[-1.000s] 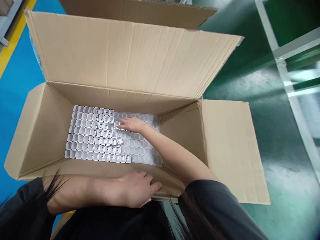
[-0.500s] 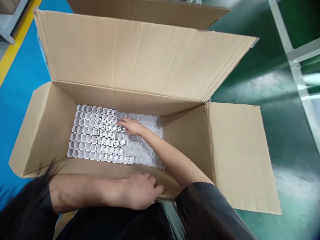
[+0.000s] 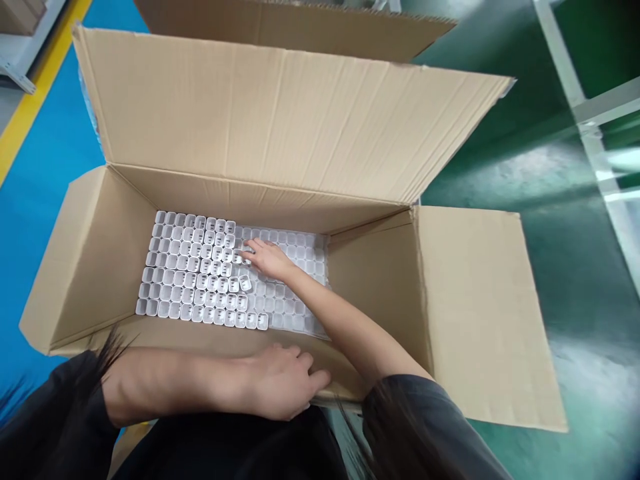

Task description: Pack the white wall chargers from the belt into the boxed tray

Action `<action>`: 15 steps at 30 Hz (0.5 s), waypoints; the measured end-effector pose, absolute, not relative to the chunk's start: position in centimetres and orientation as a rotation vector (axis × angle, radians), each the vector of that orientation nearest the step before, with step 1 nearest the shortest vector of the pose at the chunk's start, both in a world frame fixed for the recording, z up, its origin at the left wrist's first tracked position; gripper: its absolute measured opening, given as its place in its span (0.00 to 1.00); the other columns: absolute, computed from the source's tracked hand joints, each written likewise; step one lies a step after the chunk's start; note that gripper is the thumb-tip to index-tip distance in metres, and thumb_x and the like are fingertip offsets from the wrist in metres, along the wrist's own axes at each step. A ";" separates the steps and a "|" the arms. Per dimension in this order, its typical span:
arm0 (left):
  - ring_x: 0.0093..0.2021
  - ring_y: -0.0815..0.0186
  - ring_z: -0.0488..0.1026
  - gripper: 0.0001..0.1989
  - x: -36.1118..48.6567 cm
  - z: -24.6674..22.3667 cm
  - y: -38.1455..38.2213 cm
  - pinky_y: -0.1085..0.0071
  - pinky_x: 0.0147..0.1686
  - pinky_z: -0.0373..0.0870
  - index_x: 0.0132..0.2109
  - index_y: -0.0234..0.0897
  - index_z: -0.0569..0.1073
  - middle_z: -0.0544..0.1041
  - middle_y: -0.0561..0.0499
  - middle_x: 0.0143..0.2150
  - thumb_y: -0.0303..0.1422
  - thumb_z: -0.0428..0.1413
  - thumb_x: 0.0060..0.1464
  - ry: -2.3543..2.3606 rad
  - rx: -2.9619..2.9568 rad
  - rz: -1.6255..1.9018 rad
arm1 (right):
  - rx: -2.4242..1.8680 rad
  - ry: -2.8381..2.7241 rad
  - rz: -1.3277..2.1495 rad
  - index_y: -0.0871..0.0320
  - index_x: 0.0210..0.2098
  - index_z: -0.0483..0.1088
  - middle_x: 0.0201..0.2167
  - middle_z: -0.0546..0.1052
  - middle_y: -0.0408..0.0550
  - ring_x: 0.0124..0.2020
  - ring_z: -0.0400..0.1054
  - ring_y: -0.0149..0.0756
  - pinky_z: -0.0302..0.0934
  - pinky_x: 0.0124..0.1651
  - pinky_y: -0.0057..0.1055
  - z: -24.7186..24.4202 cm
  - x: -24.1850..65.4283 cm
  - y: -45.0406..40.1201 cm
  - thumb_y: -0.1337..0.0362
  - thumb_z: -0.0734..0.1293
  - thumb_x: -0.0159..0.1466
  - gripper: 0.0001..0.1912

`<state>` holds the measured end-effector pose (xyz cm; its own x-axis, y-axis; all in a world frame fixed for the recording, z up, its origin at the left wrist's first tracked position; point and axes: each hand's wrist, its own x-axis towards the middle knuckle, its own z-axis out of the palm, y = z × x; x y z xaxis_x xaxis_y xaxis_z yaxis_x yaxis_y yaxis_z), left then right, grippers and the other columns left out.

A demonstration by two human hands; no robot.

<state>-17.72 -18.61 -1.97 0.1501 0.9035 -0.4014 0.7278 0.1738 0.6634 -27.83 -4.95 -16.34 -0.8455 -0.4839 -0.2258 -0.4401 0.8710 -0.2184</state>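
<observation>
Mid-carton, our right grip is over the ragged right-hand end of the white cups. Fingers slightly apart, tips at the end cups of one row; we can't tell if they're clamped on any. Cups run left from that grip in tight rows, up to the carton's left wall. Nearest row sticks out furthest right. One skewed cup sits just nearer us than the fingertips. Room to move is right of the grip, over the translucent layer as far as the right wall; our forearm crosses part of it. Left grip is at the near edge, fingers curled, can't tell if clamped. Far flap stands beyond both grips; right flap folds outward, well apart.
</observation>
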 end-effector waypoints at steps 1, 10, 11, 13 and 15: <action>0.43 0.55 0.74 0.19 -17.7 -2.1 -18.6 0.64 0.30 0.69 0.58 0.36 0.65 0.75 0.43 0.47 0.37 0.49 0.62 1.622 1.594 0.278 | -0.795 2.742 -0.201 0.52 0.59 0.67 0.63 0.65 0.56 0.60 0.59 0.45 0.60 0.53 0.41 -16.5 -27.9 -4.7 0.72 0.55 0.69 0.22; 0.42 0.53 0.74 0.21 -17.1 -2.8 -18.9 0.63 0.29 0.70 0.59 0.35 0.65 0.75 0.41 0.47 0.37 0.51 0.62 1.660 1.617 0.304 | -0.845 2.673 -0.073 0.50 0.53 0.73 0.54 0.71 0.52 0.55 0.63 0.41 0.57 0.50 0.35 -16.3 -30.2 -3.9 0.69 0.54 0.72 0.20; 0.41 0.53 0.74 0.21 -17.1 -2.9 -18.9 0.63 0.29 0.70 0.59 0.35 0.65 0.75 0.40 0.46 0.37 0.50 0.62 1.673 1.620 0.316 | -0.805 2.683 -0.064 0.51 0.54 0.72 0.54 0.71 0.53 0.54 0.64 0.41 0.58 0.48 0.34 -16.1 -30.7 -3.4 0.69 0.54 0.71 0.20; 0.40 0.54 0.74 0.20 -17.0 -3.1 -19.0 0.63 0.28 0.69 0.58 0.35 0.65 0.76 0.39 0.45 0.37 0.51 0.61 1.668 1.621 0.347 | -0.716 2.704 -0.040 0.53 0.57 0.71 0.53 0.72 0.56 0.52 0.65 0.42 0.58 0.44 0.33 -15.8 -31.6 -2.5 0.70 0.54 0.71 0.21; 0.40 0.53 0.74 0.20 -17.1 -3.2 -18.9 0.62 0.29 0.69 0.57 0.34 0.66 0.76 0.40 0.44 0.37 0.52 0.60 1.636 1.620 0.363 | -0.653 2.712 -0.021 0.54 0.58 0.70 0.52 0.73 0.57 0.48 0.68 0.42 0.58 0.42 0.32 -15.8 -32.6 -2.1 0.72 0.54 0.69 0.23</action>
<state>-17.12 -18.89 -3.18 0.1267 0.9367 -0.3263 0.7112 0.1436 0.6882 -32.60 -2.12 -15.85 -0.8322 -0.4440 -0.3321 -0.4389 0.8935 -0.0948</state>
